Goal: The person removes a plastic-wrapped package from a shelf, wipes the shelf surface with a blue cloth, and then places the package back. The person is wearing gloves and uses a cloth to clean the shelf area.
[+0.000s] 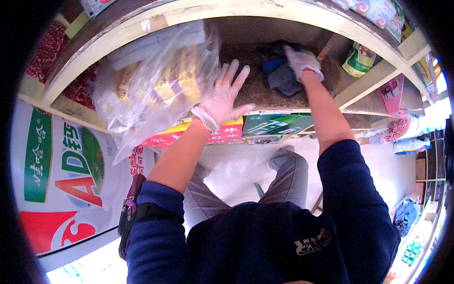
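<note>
My left hand [227, 94], in a clear disposable glove, has its fingers spread beside a clear plastic bag [142, 96]. Yellow-and-purple packs [177, 74] show through the plastic. Whether the palm presses on the bag or only rests by it, I cannot tell. Deeper in the compartment my right hand [303, 64], gloved the same way, grips a dark blue-black cloth [283, 78]. The cloth lies bunched on the brown, worn shelf board [248, 96]. My right fingertips are partly lost against the dark back of the compartment.
The shelf's pale wooden front rail [248, 10] arches above my hands. A green-and-yellow pouch [360, 58] stands right, near a slanting divider [369, 83]. Below sit a red-yellow carton [198, 133] and a green carton [276, 124]. A large printed panel [67, 159] stands left.
</note>
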The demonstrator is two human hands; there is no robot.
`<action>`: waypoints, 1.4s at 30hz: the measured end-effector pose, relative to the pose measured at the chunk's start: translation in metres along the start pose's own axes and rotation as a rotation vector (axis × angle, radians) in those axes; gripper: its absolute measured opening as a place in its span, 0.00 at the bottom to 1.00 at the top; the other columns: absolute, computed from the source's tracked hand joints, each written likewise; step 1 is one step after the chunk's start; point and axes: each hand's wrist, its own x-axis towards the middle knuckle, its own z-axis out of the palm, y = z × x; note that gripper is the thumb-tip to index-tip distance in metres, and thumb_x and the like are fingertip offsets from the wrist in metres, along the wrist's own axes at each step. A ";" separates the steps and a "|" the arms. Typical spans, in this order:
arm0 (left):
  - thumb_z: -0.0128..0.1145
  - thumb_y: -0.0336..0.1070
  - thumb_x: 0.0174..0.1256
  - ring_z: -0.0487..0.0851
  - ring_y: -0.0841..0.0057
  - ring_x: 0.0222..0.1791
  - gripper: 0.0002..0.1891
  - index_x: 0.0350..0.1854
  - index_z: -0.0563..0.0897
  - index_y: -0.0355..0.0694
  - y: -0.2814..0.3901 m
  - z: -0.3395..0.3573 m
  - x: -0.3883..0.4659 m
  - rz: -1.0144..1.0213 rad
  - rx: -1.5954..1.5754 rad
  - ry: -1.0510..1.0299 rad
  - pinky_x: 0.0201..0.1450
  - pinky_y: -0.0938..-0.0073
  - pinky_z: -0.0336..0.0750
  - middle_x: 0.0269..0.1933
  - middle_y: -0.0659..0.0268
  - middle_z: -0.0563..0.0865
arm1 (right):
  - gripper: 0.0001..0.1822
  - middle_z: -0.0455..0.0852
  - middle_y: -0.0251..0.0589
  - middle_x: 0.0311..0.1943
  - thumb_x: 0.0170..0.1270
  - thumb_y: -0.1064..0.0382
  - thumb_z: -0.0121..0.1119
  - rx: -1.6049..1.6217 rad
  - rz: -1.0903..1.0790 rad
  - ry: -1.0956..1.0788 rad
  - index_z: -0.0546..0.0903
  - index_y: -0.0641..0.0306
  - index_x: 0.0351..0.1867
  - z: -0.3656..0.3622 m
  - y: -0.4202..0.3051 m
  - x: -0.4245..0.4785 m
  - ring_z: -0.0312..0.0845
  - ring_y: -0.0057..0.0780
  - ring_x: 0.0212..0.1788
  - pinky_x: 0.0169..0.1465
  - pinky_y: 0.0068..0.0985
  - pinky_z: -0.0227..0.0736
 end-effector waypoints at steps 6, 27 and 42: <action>0.60 0.58 0.54 0.53 0.43 0.71 0.49 0.74 0.49 0.42 0.003 -0.004 0.003 0.008 -0.019 0.001 0.73 0.52 0.49 0.73 0.46 0.51 | 0.34 0.79 0.47 0.56 0.64 0.33 0.41 -0.120 -0.216 -0.096 0.82 0.60 0.52 0.019 -0.083 -0.008 0.74 0.41 0.60 0.62 0.34 0.67; 0.59 0.47 0.58 0.59 0.50 0.69 0.41 0.71 0.57 0.39 -0.015 0.001 0.000 0.193 -0.258 0.297 0.72 0.58 0.53 0.69 0.49 0.62 | 0.21 0.84 0.43 0.48 0.55 0.48 0.54 0.202 -0.747 -0.264 0.83 0.47 0.48 0.008 -0.079 -0.114 0.79 0.43 0.51 0.54 0.36 0.73; 0.55 0.45 0.63 0.61 0.53 0.68 0.36 0.72 0.56 0.43 -0.015 0.004 -0.007 0.107 -0.285 0.280 0.71 0.59 0.54 0.69 0.54 0.65 | 0.26 0.84 0.57 0.44 0.52 0.52 0.55 0.600 -0.506 -0.537 0.80 0.64 0.51 -0.003 0.003 -0.213 0.80 0.44 0.47 0.54 0.32 0.71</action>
